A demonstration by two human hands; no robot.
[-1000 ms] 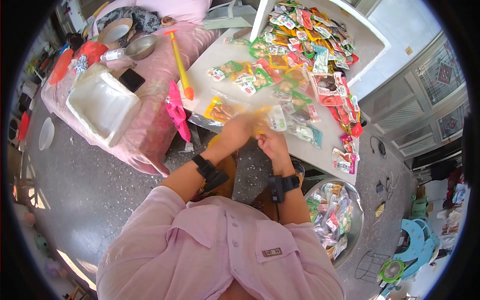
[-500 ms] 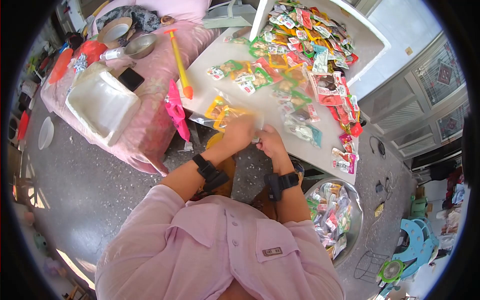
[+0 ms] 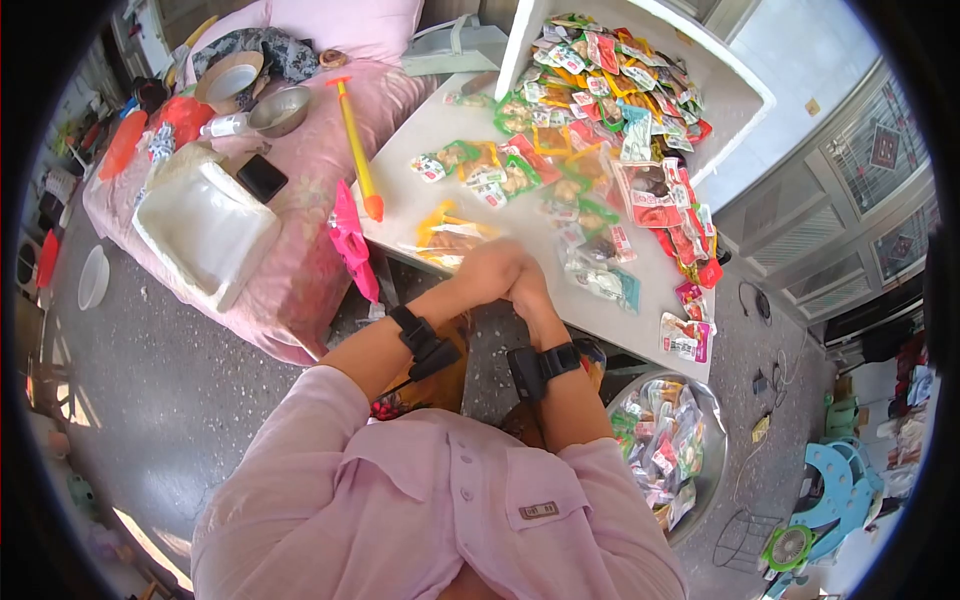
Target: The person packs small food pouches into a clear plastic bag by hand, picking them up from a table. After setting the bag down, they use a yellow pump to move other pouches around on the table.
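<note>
A clear plastic bag [image 3: 424, 245] with yellow-edged food packets [image 3: 452, 236] inside lies at the table's near edge. My left hand [image 3: 490, 270] is curled over the bag's near end, its fingertips turned away from view. Pressed against it, my right hand [image 3: 531, 293] is closed too. Both hands meet at the gathered end of the bag, and the exact grip is hidden between them. Farther up the table are green- and yellow-edged packets [image 3: 445, 160]. To the right of my hands lies a pale teal-edged packet group [image 3: 605, 280].
A white foam box [image 3: 738, 88] heaped with packets [image 3: 615, 75] stands at the table's back. Beside my right arm, a metal basin [image 3: 712, 420] holds bagged packets. On the left are a pink-covered bed [image 3: 300, 220], a foam tray [image 3: 205, 225] and a yellow pump [image 3: 357, 145].
My left hand has moved slightly down and right, closing up against my right hand. The right hand has shifted a little left and down. The bag stays at the table edge.
</note>
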